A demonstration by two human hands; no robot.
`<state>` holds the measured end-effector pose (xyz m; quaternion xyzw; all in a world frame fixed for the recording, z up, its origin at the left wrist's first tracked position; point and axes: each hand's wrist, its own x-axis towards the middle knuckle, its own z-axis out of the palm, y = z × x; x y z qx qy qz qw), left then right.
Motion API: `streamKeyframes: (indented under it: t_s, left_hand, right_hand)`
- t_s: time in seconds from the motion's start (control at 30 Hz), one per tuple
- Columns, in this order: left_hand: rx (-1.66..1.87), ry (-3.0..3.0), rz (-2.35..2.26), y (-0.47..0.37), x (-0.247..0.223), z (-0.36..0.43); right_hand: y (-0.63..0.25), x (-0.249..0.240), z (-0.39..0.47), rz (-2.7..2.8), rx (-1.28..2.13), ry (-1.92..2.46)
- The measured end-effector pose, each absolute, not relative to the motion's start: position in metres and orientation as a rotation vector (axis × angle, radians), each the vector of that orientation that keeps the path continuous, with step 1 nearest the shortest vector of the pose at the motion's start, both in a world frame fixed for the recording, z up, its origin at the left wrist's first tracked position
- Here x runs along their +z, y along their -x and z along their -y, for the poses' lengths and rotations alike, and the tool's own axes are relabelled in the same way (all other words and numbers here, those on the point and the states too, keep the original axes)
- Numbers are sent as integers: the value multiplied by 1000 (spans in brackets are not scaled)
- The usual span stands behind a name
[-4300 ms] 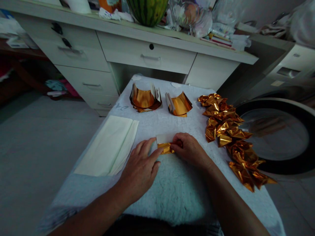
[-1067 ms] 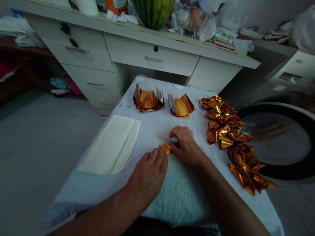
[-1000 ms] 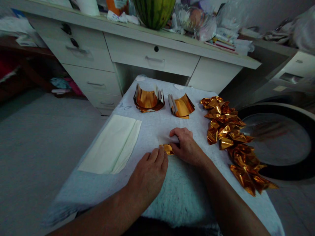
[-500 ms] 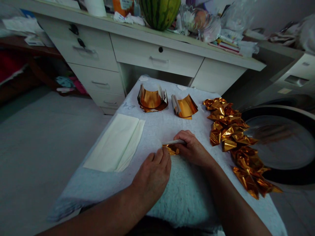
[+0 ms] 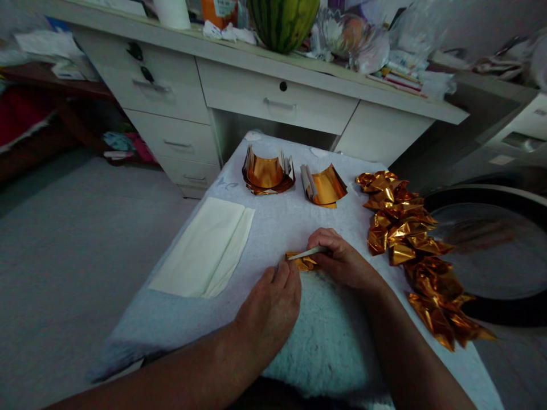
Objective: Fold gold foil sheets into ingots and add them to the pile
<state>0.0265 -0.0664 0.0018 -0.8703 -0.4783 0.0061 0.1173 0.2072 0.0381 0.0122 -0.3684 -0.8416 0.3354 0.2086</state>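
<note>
White flap (image 5: 308,252): no longer flat, slants over gold foil (image 5: 306,263)
Left hand (image 5: 273,304): fingers grasp foil's left end
Right hand (image 5: 342,261): fingers pinch flap's right end
Gold foil: on cloth (image 5: 276,230), between hands

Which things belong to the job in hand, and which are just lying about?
Likely part of it:
gold foil piece, at left hand and right hand
larger curved foil stack
smaller curved foil stack
folded gold shapes
pale paper, less surely

Apparently lying about:
watermelon
orange package

Your right hand (image 5: 343,259) has raised the white flap (image 5: 308,252), flat earlier, over the gold strip (image 5: 306,264); your left hand (image 5: 272,306), fingers spread before, has bunched together.
</note>
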Motion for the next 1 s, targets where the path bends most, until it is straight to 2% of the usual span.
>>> streamKeyframes:
  t_s: [0.23, 0.57, 1.0]
  left_hand:
    - [50, 2521, 1398, -28, 1, 68]
    - [75, 2543, 1400, -28, 3, 67]
    - [-61, 2571, 1429, -21, -1, 63]
  right_hand:
    - [-208, 9, -39, 2349, 909, 1052]
    - [-204, 2, -35, 2207, 811, 1315]
    - [-207, 9, -32, 2171, 349, 1449]
